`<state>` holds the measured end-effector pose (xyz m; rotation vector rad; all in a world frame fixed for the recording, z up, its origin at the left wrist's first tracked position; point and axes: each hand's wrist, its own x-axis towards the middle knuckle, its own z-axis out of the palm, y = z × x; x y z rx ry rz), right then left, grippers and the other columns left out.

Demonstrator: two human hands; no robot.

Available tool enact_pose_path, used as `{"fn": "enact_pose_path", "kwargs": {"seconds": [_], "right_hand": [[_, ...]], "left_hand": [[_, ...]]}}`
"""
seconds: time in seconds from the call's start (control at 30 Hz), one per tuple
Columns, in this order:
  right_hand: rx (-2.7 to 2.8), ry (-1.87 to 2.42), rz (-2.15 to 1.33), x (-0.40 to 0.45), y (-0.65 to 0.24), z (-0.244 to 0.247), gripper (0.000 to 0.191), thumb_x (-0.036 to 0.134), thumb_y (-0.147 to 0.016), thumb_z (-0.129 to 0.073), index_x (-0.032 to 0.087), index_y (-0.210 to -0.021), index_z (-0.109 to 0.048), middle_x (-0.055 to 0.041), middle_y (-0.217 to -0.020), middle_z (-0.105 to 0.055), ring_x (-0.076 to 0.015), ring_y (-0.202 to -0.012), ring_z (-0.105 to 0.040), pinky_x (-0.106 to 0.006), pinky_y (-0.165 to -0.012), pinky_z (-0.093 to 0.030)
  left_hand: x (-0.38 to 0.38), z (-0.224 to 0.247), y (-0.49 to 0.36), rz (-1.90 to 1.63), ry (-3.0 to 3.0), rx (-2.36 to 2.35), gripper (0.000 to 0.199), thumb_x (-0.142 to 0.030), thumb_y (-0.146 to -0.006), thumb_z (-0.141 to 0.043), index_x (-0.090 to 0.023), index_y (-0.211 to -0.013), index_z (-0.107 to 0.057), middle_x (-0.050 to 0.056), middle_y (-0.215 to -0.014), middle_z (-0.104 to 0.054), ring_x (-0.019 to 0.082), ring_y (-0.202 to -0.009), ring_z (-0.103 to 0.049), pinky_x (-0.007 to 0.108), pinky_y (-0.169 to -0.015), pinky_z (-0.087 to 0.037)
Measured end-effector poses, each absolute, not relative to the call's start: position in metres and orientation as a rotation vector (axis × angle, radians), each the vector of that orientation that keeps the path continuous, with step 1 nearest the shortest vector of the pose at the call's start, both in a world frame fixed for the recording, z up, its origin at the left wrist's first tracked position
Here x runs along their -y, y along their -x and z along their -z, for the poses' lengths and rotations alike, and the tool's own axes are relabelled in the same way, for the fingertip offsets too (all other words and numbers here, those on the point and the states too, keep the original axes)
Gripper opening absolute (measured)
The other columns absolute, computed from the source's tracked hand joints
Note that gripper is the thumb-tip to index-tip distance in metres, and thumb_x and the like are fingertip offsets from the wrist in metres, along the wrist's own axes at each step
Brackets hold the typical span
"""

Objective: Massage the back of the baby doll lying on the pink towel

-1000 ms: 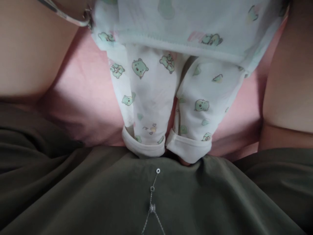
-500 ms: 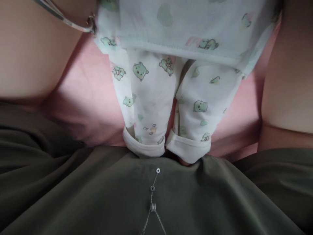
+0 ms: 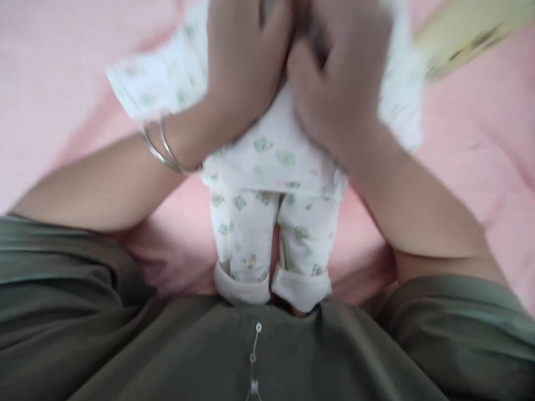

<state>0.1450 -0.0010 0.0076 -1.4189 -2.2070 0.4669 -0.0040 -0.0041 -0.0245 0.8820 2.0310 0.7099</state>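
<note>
My left hand [image 3: 248, 61] and my right hand [image 3: 340, 72] meet at the top middle of the view, over the chest of a white pajama top [image 3: 276, 150] printed with green bears. Both are blurred, with fingers curled in toward each other and the fingertips cut off or hidden. What they pinch, if anything, I cannot make out. Below the top's hem lie matching white pajama pants [image 3: 251, 228] with rolled cuffs. A bit of skin shows under the right cuff, so a person is wearing them. One pajama sleeve [image 3: 154, 83] spreads out to the left.
Pink bedding [image 3: 468, 150] lies under the clothed person. A blurred pale yellow object [image 3: 472, 39] with dark marks is at the upper right. Silver bangles [image 3: 161, 147] circle my left wrist. My dark green shirt [image 3: 200, 351] and a thin necklace [image 3: 253, 356] fill the bottom.
The view has drawn back and up, so the pajamas look smaller and more of the top shows. My hands, out of sight before, are now in view together over the chest.
</note>
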Motion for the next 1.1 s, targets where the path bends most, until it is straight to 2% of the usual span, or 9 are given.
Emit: {"fn": "enact_pose_path", "kwargs": {"seconds": [0.1, 0.17, 0.3, 0.47, 0.63, 0.73, 0.87, 1.0, 1.1], "right_hand": [[2.294, 1.241, -0.106, -0.003, -0.144, -0.026, 0.052, 0.021, -0.095, -0.043, 0.011, -0.145, -0.055, -0.0035, -0.153, -0.052, -0.0228, -0.15, -0.04, -0.034, -0.129, -0.021], [2.265, 1.219, -0.075, 0.0, -0.145, -0.02, 0.048, 0.021, -0.095, -0.046, 0.016, -0.141, -0.059, -0.0048, -0.151, -0.055, -0.0229, -0.148, -0.044, -0.04, -0.13, -0.027], [2.207, 1.099, -0.064, -0.001, -0.149, -0.002, 0.044, 0.023, -0.093, -0.047, 0.013, -0.132, -0.064, -0.0117, -0.142, -0.062, -0.028, -0.142, -0.049, -0.048, -0.126, -0.032], [2.225, 1.101, -0.056, -0.002, -0.15, -0.001, 0.038, 0.023, -0.093, -0.05, 0.018, -0.127, -0.066, -0.0102, -0.139, -0.064, -0.028, -0.139, -0.052, -0.051, -0.123, -0.035], [2.168, 1.098, -0.04, 0.001, -0.172, -0.046, 0.046, 0.024, -0.092, -0.051, 0.017, -0.136, -0.062, -0.0122, -0.155, -0.05, -0.0269, -0.148, -0.042, -0.049, -0.123, -0.037], [1.983, 1.149, 0.007, 0.0, -0.2, -0.085, 0.05, 0.024, -0.093, -0.045, 0.017, -0.14, -0.06, -0.0112, -0.157, -0.047, -0.0243, -0.151, -0.038, -0.047, -0.125, -0.035], [1.791, 1.384, 0.169, -0.008, -0.231, -0.113, 0.053, 0.025, -0.093, -0.044, 0.011, -0.142, -0.058, -0.0154, -0.162, -0.038, -0.0302, -0.156, -0.026, -0.053, -0.13, -0.019], [1.764, 1.633, 0.3, -0.018, -0.237, -0.109, 0.053, 0.033, -0.096, -0.046, 0.011, -0.142, -0.058, -0.0191, -0.165, -0.031, -0.0402, -0.158, -0.012, -0.064, -0.127, -0.007], [1.799, 1.759, 0.308, -0.026, -0.236, -0.103, 0.057, 0.037, -0.099, -0.041, 0.006, -0.145, -0.053, -0.0241, -0.162, -0.034, -0.041, -0.156, -0.019, -0.062, -0.126, -0.01]], "left_hand": [[-0.014, -0.008, 0.0, -1.155, -1.705, -1.65, 0.029, -0.029, -0.103, -0.042, -0.018, -0.117, -0.065, 0.001, -0.125, -0.064, 0.016, -0.125, -0.053, 0.029, -0.12, -0.034], [-0.012, -0.009, -0.002, -1.308, -1.953, -1.464, 0.029, -0.027, -0.101, -0.042, -0.017, -0.112, -0.067, 0.007, -0.121, -0.068, 0.022, -0.12, -0.057, 0.039, -0.119, -0.035], [-0.014, 0.009, -0.001, -1.306, -1.967, -1.432, 0.038, -0.034, -0.095, -0.042, -0.019, -0.118, -0.068, 0.011, -0.127, -0.068, 0.028, -0.121, -0.059, 0.044, -0.117, -0.038], [-0.024, 0.017, 0.0, -1.279, -1.923, -1.526, 0.046, -0.035, -0.088, -0.043, -0.019, -0.125, -0.066, 0.013, -0.136, -0.065, 0.031, -0.133, -0.055, 0.047, -0.122, -0.035], [-0.019, -0.009, -0.005, -1.285, -1.694, -1.503, 0.055, -0.033, -0.083, -0.05, -0.014, -0.133, -0.059, 0.016, -0.147, -0.057, 0.033, -0.142, -0.048, 0.05, -0.125, -0.031], [-0.011, -0.041, -0.026, -1.462, -1.549, -1.37, 0.05, -0.031, -0.085, -0.054, -0.018, -0.133, -0.06, 0.013, -0.152, -0.053, 0.03, -0.148, -0.041, 0.047, -0.128, -0.025], [-0.012, -0.084, -0.074, -1.382, -0.94, -0.913, 0.02, -0.027, -0.092, -0.052, -0.019, -0.101, -0.069, 0.012, -0.131, -0.068, 0.022, -0.129, -0.06, 0.034, -0.116, -0.041], [-0.028, -0.11, -0.114, -1.073, -0.555, -0.55, 0.041, -0.04, -0.104, -0.035, -0.013, -0.093, -0.064, 0.01, -0.088, -0.069, 0.018, -0.083, -0.07, 0.03, -0.091, -0.055], [-0.037, -0.117, -0.13, -1.076, -0.463, -0.445, 0.045, -0.042, -0.105, -0.028, -0.013, -0.093, -0.061, 0.007, -0.076, -0.064, 0.018, -0.074, -0.069, 0.031, -0.085, -0.058]]}}
